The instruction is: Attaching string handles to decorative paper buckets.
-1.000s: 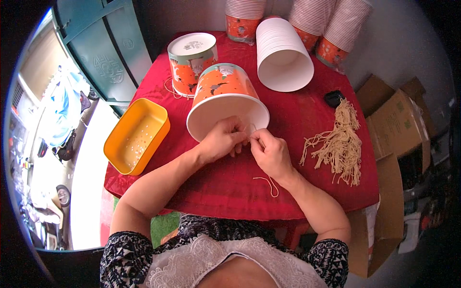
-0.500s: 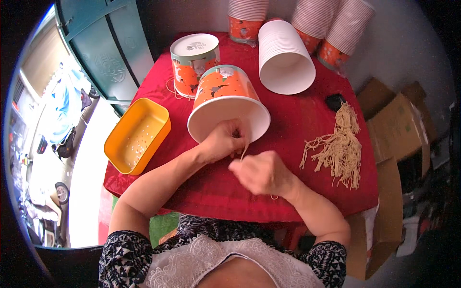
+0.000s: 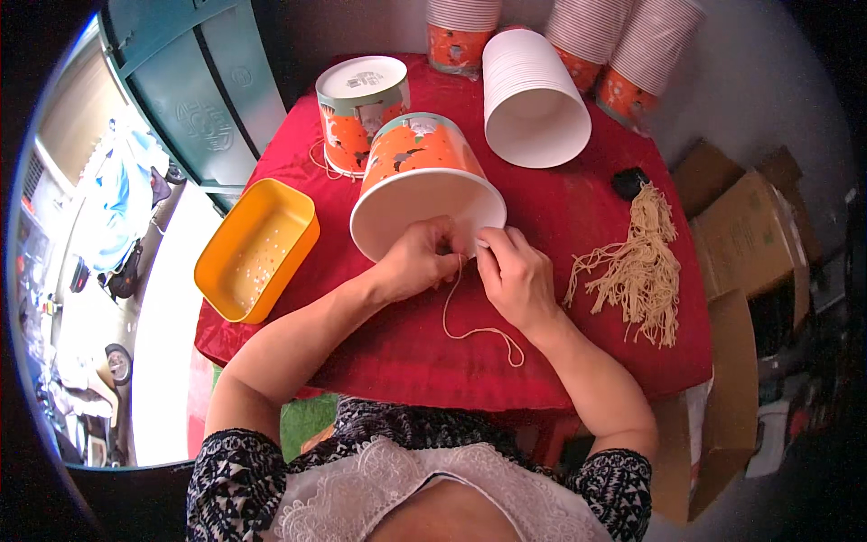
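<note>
A paper bucket (image 3: pixel 424 167) with an orange-and-green printed outside lies tipped on its side, its white mouth facing me. My left hand (image 3: pixel 420 259) reaches into the mouth at the lower rim, fingers closed in a pinch on a thin beige string (image 3: pixel 470 334). The string's loose end curls down over the red cloth. At the right part of the rim is my right hand (image 3: pixel 519 278), thumb and forefinger pressed together; what they pinch is hidden. Behind stands a matching bucket (image 3: pixel 348 122), upside down, with string by its base.
A yellow tray (image 3: pixel 302 244) with small white bits sits at the left. To the right lies a bundle of beige strings (image 3: pixel 646 271) with a black top. Nested white buckets (image 3: pixel 533 99) and several wrapped stacks (image 3: pixel 461 41) stand at the back. Cardboard boxes (image 3: pixel 750 235) are beyond the table's right side.
My right hand has moved up and forward to the bucket's rim, away from the string, whose end now lies loose on the cloth. My left hand stays at the lower rim.
</note>
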`<state>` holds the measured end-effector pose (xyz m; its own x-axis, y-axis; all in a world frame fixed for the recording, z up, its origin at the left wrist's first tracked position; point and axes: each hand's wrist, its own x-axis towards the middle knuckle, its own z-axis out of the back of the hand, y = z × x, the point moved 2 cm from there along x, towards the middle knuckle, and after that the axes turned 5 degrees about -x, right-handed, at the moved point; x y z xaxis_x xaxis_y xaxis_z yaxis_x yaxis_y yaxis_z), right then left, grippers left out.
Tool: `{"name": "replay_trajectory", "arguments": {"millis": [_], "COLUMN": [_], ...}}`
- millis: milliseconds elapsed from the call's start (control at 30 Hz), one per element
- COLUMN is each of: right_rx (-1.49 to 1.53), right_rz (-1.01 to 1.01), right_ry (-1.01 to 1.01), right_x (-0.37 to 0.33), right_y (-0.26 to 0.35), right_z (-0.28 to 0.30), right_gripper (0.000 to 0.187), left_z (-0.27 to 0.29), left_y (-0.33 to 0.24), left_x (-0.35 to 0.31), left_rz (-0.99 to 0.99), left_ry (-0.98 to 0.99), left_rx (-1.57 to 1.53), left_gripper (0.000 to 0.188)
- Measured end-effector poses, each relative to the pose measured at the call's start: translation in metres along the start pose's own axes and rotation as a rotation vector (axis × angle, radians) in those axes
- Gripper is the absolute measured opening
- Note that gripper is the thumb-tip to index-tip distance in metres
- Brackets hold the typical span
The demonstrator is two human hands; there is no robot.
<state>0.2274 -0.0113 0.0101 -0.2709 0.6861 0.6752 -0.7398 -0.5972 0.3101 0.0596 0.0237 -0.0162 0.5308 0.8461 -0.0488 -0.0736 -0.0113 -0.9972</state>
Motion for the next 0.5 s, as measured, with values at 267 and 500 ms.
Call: {"name": "replay_trajectory", "arguments": {"millis": [267, 500], "right_rx": [0.135, 0.152], "right_rz": [-0.041, -0.086], "right_ry": [-0.021, 0.03], "right_x": [-0.005, -0.008], "right_y": [-0.015, -0.019], "right_z": [-0.017, -0.02], "right_gripper": [0.014, 0.021], "left_z": [-0.013, -0.019], "left_y": [-0.001, -0.01], "left_x": [-0.001, -0.007], "left_rz": [-0.57, -0.607], "left_ry": [-0.191, -0.236], "left_rx": [0.467, 0.801], "left_gripper": [0.012, 0.017]}}
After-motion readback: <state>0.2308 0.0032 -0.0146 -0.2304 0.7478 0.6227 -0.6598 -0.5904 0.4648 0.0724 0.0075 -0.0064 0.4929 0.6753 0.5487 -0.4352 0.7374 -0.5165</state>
